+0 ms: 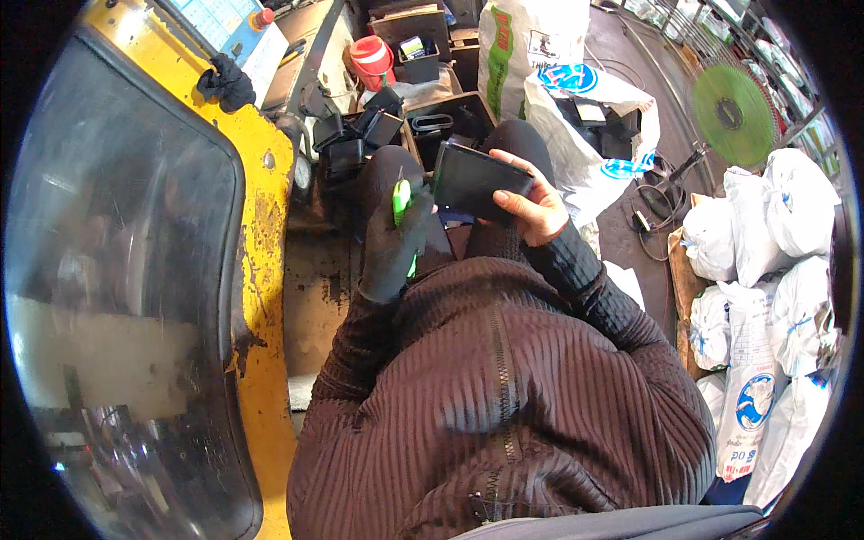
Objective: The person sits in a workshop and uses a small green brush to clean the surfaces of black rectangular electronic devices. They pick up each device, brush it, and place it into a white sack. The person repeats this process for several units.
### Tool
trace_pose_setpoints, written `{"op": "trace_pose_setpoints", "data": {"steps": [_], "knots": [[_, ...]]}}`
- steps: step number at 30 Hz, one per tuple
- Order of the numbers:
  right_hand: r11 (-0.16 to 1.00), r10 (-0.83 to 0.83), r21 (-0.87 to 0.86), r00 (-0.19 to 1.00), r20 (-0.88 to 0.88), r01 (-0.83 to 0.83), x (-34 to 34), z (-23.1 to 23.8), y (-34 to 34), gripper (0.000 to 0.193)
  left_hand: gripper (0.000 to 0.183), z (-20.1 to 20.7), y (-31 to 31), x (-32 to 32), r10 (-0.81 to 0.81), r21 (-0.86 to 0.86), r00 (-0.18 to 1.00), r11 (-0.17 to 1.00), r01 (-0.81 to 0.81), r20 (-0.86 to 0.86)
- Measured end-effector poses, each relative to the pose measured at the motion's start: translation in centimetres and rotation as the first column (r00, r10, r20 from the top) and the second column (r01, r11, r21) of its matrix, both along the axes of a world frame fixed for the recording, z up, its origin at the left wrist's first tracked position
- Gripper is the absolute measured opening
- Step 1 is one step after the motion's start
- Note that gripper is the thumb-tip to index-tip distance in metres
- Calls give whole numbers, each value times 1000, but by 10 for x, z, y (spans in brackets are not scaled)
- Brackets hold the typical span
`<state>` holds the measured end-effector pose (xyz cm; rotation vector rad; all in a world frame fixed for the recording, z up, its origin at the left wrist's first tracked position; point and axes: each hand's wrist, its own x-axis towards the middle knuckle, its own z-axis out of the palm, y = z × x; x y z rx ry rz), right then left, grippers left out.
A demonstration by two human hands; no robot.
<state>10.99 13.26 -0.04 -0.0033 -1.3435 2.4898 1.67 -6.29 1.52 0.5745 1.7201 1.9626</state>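
At nine o'clock a yellow machine housing (267,234) with a large dark glass panel (117,270) fills the left side, its paint chipped and rusty along the edge. A black rag (227,83) sits on its upper rim near eleven o'clock.

Just left of centre, the left hand (394,245) wears a dark glove and is closed around a green-handled knife (401,205), fingers wrapped tight on the handle, the thin blade tip pointing toward twelve o'clock. The knife's tip stands just beside the left edge of a black rectangular plastic part (475,180).

That part sits slightly above centre, tilted, over the person's dark-trousered knees. The bare right hand (535,209) grips it from the three o'clock side: the thumb lies across its near edge and the fingers (519,166) curl over its far edge, so the hand is closed on the part.

At twelve o'clock, beyond the knees, a box (450,117) holds more black plastic parts, with loose ones (355,135) heaped just to its left. A red container (371,59) stands behind them. A white sack (508,49) leans at one o'clock, with another open white bag (589,112) just to its right.

At two o'clock stands a green fan (733,112). From three to five o'clock, filled white sacks (774,297) are piled on the floor.

The person's brown ribbed jacket (504,396) fills the lower middle.
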Motion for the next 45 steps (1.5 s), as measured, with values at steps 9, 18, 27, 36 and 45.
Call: {"op": "trace_pose_setpoints", "data": {"steps": [9,18,27,36,45], "knots": [[997,73,39,996,-50,-71,6,6,-8,55,19,11,0,-3,-19,-78,1000,997,19,6],[987,111,-116,994,5,-110,7,8,-12,56,15,16,0,0,4,-23,1000,1000,-4,-14],[949,-125,280,988,-86,145,9,14,-17,55,27,9,7,6,203,-17,756,962,-273,-623],[683,-354,619,917,-182,387,10,-2,-12,59,25,34,34,44,-238,-326,574,944,-54,-784],[566,-413,749,905,-104,345,8,-15,-13,57,28,11,37,31,-275,-417,544,896,-154,-793]]}}
